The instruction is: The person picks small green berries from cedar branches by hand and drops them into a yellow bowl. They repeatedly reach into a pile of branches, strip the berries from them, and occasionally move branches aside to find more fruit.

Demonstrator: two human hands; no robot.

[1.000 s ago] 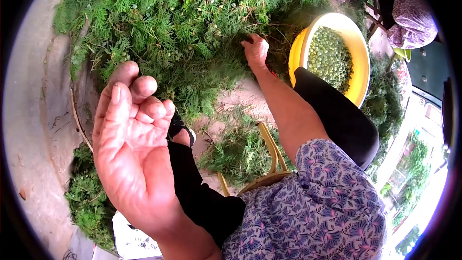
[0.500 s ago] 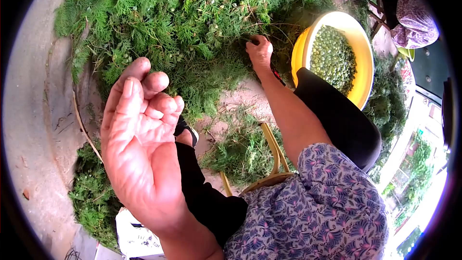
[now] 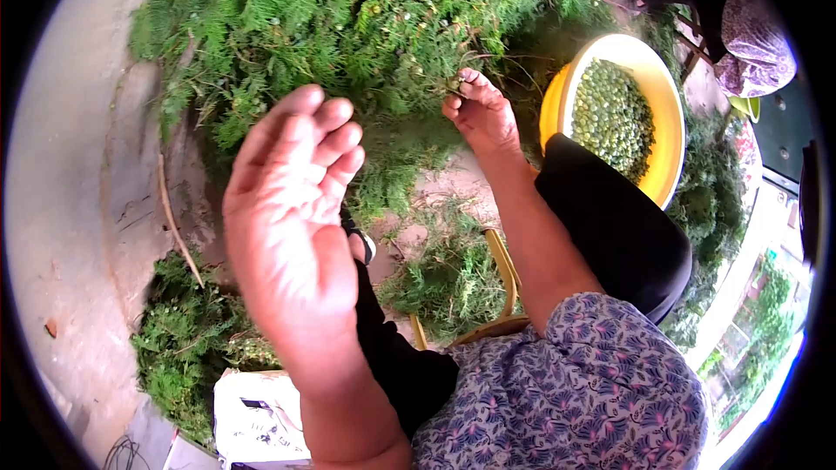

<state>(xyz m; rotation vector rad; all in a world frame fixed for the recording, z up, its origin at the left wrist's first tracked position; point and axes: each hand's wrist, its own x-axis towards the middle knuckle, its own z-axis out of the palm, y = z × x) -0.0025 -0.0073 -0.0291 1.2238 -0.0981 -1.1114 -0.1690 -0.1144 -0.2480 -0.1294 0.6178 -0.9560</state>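
My left hand (image 3: 296,200) is raised close to the camera, palm showing, with its fingers loosely curved, apart and holding nothing. Beyond it lies a big heap of green conifer branches (image 3: 348,26), with small pale cones among the foliage. At the near edge of this heap is my right hand (image 3: 488,117), its thumb and fingers pinched together. Something small and greenish shows at those fingertips, too small to name. A yellow tub (image 3: 670,135) stands to the right of that hand, holding many small green cones (image 3: 610,109).
Cut branches (image 3: 187,344) lie at the lower left beside a white box (image 3: 257,418). Loose sprigs (image 3: 448,278) cover the ground by a yellow-framed stool (image 3: 503,270). At the upper right, another person's patterned clothing (image 3: 758,43) shows. Concrete floor (image 3: 65,209) runs along the left.
My right hand has drawn back slightly from the foliage, and its fingertips now show. My left hand has shifted right and turned a little, its fingers still loosely curved. The view has moved slightly.
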